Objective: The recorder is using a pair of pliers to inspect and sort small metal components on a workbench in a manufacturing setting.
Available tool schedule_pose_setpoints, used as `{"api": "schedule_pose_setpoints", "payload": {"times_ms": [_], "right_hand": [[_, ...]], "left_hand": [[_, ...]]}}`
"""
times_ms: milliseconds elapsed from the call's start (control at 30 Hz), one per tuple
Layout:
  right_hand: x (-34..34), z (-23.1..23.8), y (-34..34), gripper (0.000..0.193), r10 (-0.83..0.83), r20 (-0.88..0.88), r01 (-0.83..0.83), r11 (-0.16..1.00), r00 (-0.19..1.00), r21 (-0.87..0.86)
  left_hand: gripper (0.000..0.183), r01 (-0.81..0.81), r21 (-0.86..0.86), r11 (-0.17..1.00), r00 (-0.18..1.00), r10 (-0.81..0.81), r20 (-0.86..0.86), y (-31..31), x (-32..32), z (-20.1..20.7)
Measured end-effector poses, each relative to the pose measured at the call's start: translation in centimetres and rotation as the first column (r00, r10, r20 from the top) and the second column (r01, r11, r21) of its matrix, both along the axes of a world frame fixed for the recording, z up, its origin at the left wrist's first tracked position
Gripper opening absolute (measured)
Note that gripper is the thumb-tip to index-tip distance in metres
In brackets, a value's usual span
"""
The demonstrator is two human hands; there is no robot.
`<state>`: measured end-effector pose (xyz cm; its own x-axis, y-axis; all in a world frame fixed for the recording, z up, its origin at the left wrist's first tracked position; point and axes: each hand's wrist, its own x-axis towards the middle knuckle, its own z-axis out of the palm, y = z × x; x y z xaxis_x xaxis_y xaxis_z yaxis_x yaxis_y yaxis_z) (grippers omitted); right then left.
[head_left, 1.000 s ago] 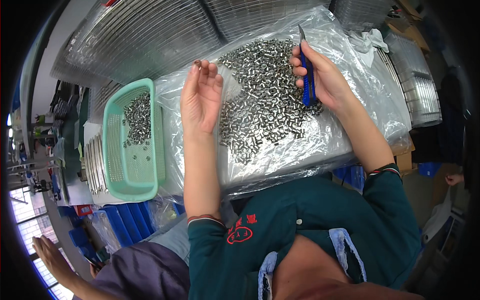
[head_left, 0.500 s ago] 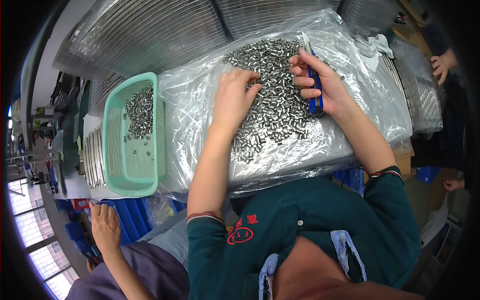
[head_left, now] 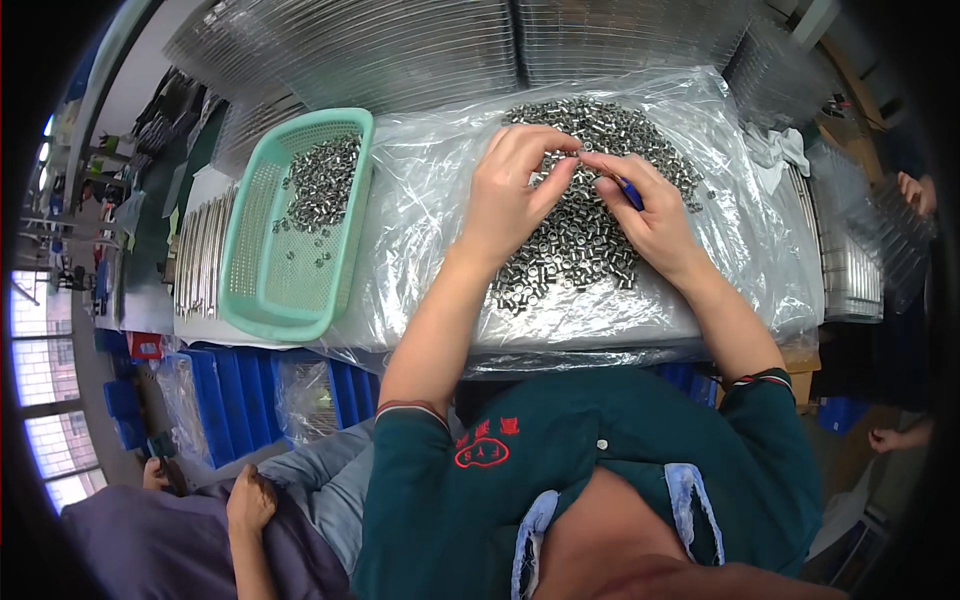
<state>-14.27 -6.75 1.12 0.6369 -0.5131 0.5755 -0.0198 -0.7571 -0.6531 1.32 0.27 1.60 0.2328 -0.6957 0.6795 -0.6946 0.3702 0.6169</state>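
Over a pile of small shiny metal sleeves [head_left: 570,255] on clear plastic sheeting, my two hands meet fingertip to fingertip. My left hand [head_left: 508,192] is closed in a pinch, thumb against forefinger, with what looks like one small metal sleeve barely showing at the tips. A blue utility knife [head_left: 630,192] lies in my right hand [head_left: 655,212], its fingers curled round it. Most of the knife is hidden by the fingers, and its blade cannot be made out clearly. The right fingertips touch or nearly touch the left pinch.
A green plastic basket [head_left: 292,325] with some of the metal pieces stands left of the pile. Metal rods [head_left: 203,255] lie beyond it. Stacked clear plastic trays [head_left: 420,50] line the back. Another person's hand [head_left: 250,500] is at lower left; another hand [head_left: 915,192] is far right.
My left hand has left the pile's surface and closed in a pinch. My right hand has tilted the knife and come to the left fingertips. The view has shifted.
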Motion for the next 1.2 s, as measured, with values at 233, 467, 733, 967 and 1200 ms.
{"api": "schedule_pose_setpoints", "payload": {"times_ms": [233, 467, 733, 967, 1200], "right_hand": [[0.3, 0.6, 0.3, 0.028, -0.019, -0.048, 0.016, 0.998, 0.999, -0.062], [-0.1, 0.8, 0.3, 0.028, -0.045, -0.072, 0.039, 0.996, 0.996, -0.077], [0.1, 0.9, 0.5, 0.026, -0.044, -0.040, 0.040, 0.996, 0.998, -0.077], [0.0, 0.8, 0.4, 0.026, -0.047, -0.034, 0.043, 0.993, 0.998, -0.107], [0.1, 0.9, 0.6, 0.024, -0.041, -0.029, 0.039, 0.997, 0.999, -0.070]], "left_hand": [[0.044, 0.019, 0.007, 1.000, 1.000, -0.018, -0.016, 0.2, 0.6, -0.5], [0.051, -0.026, -0.085, 0.996, 0.985, 0.040, 0.168, -0.1, 0.1, -1.0], [0.048, 0.005, -0.095, 0.996, 0.999, -0.001, 0.039, 0.0, 0.0, -1.3], [0.048, 0.020, -0.090, 0.996, 1.000, -0.018, 0.025, 0.0, 0.1, -1.2], [0.052, 0.053, -0.077, 0.996, 0.997, -0.048, 0.060, 0.2, 0.0, -1.1]]}}
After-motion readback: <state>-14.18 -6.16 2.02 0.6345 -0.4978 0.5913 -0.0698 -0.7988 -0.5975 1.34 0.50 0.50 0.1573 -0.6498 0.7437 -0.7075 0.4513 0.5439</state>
